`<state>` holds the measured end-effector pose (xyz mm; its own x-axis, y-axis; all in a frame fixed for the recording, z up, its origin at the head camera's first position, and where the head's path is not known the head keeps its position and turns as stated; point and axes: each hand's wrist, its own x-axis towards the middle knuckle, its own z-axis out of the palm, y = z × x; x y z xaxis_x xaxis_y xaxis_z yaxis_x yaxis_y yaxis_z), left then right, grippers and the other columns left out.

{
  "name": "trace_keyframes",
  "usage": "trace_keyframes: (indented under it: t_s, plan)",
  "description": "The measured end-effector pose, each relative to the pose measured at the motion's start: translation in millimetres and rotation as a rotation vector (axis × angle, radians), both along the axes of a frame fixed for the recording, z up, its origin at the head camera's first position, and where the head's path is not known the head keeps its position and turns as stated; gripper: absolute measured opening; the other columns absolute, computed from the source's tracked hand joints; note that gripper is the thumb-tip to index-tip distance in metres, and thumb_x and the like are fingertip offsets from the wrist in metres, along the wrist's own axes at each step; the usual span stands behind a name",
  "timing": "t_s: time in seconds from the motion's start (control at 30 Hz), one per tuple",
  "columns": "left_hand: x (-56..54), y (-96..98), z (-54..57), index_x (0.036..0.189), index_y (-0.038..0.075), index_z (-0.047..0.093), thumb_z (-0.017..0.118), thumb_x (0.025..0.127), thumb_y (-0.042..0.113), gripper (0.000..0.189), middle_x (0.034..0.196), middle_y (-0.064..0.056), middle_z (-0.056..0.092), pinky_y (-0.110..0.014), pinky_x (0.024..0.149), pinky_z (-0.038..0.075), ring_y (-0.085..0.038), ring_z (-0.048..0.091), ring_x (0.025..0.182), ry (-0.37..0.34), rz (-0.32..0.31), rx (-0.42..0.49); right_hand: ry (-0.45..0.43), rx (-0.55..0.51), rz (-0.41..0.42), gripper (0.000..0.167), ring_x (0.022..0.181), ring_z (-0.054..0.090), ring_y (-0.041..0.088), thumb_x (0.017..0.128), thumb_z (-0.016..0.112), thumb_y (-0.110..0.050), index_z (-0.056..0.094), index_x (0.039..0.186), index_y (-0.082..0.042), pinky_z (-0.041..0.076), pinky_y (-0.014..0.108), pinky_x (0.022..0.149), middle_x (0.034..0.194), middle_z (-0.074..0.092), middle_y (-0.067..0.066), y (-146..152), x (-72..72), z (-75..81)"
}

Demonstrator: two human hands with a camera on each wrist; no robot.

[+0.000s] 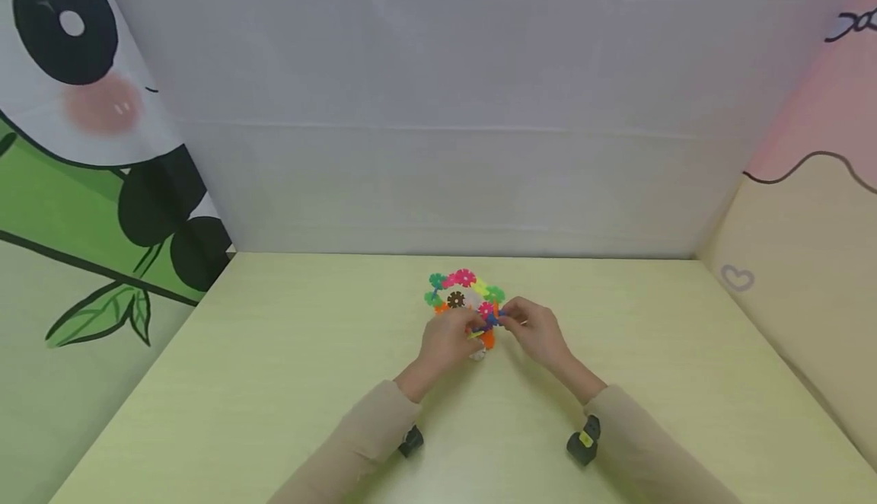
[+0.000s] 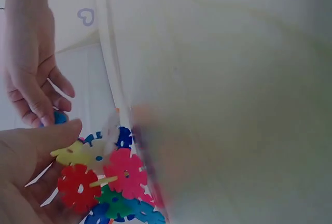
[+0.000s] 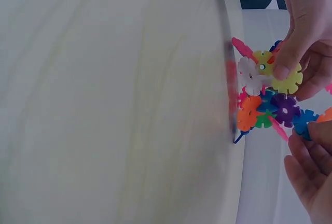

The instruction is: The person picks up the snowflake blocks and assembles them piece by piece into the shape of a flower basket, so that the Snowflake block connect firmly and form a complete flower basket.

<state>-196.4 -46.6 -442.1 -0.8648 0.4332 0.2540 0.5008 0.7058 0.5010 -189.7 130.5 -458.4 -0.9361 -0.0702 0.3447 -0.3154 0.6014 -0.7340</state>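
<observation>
A cluster of interlocking plastic snowflake discs point(image 1: 464, 279) in many colours stands on the table, joined into a ring-like shape. My left hand point(image 1: 448, 340) grips its near side; in the right wrist view the left thumb lies on a yellow disc point(image 3: 288, 82). Between thumb and fingers my right hand point(image 1: 539, 330) pinches a blue disc point(image 3: 305, 124), beside a purple disc point(image 3: 285, 110) of the cluster. Whether the blue disc is slotted in, I cannot tell. Red point(image 2: 79, 187) and pink discs point(image 2: 126, 173) face the left wrist camera. The hands partly hide the cluster's near side.
The pale yellow table point(image 1: 288, 352) runs back to a white cloth wall point(image 1: 438, 184). Printed side panels stand left point(image 1: 103, 207) and right point(image 1: 808, 275). Dark wrist cameras point(image 1: 582, 443) sit under both sleeves.
</observation>
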Motion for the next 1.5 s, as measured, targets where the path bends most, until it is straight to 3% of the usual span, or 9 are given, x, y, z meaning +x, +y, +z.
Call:
trace_keyframes:
  t_s: [0.2, 0.4, 0.5, 0.8, 1.17, 1.3, 1.5]
  plan:
    - [-3.2, 0.5, -4.1, 0.089, 0.010, 0.078, 0.082, 0.078, 0.014, 0.013, 0.088, -0.001, 0.077, -0.022, 0.060, 0.053, -0.016, 0.071, 0.077, 0.194, 0.083, -0.028, 0.019, -0.007, -0.029, 0.007, 0.077, 0.072, 0.025, 0.089, 0.070, -0.007, 0.068, 0.091, -0.001, 0.054, 0.024, 0.062, 0.086, 0.076, 0.015, -12, 1.5, 12.3]
    - [-6.5, -2.0, -2.6, 0.086, 0.011, 0.080, 0.081, 0.080, 0.015, 0.008, 0.079, -0.001, 0.077, -0.022, 0.054, 0.053, -0.017, 0.069, 0.069, 0.391, 0.097, -0.004, 0.085, -0.046, -0.039, 0.010, 0.076, 0.072, 0.028, 0.090, 0.068, -0.005, 0.069, 0.099, 0.000, 0.047, 0.018, 0.056, 0.086, 0.076, 0.016, -20, 0.5, 25.3]
    - [-8.5, -2.3, -1.7, 0.085, 0.011, 0.080, 0.080, 0.081, 0.016, 0.007, 0.074, -0.001, 0.076, -0.021, 0.054, 0.052, -0.017, 0.066, 0.065, 0.451, 0.098, 0.022, 0.118, -0.056, -0.046, 0.014, 0.077, 0.073, 0.031, 0.091, 0.068, -0.006, 0.069, 0.104, 0.000, 0.046, 0.018, 0.055, 0.087, 0.076, 0.017, -22, -1.6, 28.6]
    - [-10.5, 2.0, -2.0, 0.082, 0.009, 0.079, 0.077, 0.082, 0.012, 0.004, 0.069, -0.002, 0.073, -0.017, 0.052, 0.047, -0.018, 0.064, 0.067, 0.433, 0.090, 0.085, 0.182, -0.010, -0.036, 0.009, 0.078, 0.074, 0.029, 0.089, 0.069, -0.003, 0.070, 0.096, 0.002, 0.061, 0.037, 0.070, 0.087, 0.076, 0.016, -21, -1.9, 28.7]
    - [-11.5, 3.5, -3.1, 0.078, 0.008, 0.079, 0.076, 0.080, 0.011, 0.004, 0.065, -0.001, 0.071, -0.016, 0.055, 0.045, -0.019, 0.064, 0.067, 0.420, 0.097, 0.132, 0.245, -0.045, -0.062, 0.007, 0.072, 0.073, 0.028, 0.086, 0.072, 0.000, 0.071, 0.092, 0.004, 0.061, 0.032, 0.064, 0.083, 0.076, 0.017, -28, -1.7, 20.5]
    - [-10.7, 2.7, -1.6, 0.081, 0.009, 0.080, 0.077, 0.081, 0.013, 0.004, 0.070, -0.001, 0.073, -0.017, 0.056, 0.046, -0.017, 0.064, 0.068, 0.406, 0.085, 0.127, 0.232, -0.046, -0.053, 0.008, 0.073, 0.074, 0.028, 0.087, 0.071, 0.000, 0.071, 0.094, 0.003, 0.061, 0.035, 0.065, 0.082, 0.076, 0.016, -26, -0.6, 22.0]
    - [-13.0, -4.6, -3.9, 0.091, 0.011, 0.079, 0.081, 0.081, 0.020, 0.013, 0.084, -0.001, 0.077, -0.024, 0.066, 0.055, -0.018, 0.067, 0.080, 0.350, 0.033, 0.090, 0.147, -0.036, -0.040, 0.011, 0.075, 0.073, 0.030, 0.090, 0.069, -0.005, 0.069, 0.100, 0.000, 0.051, 0.019, 0.057, 0.083, 0.076, 0.017, -13, 0.6, 23.2]
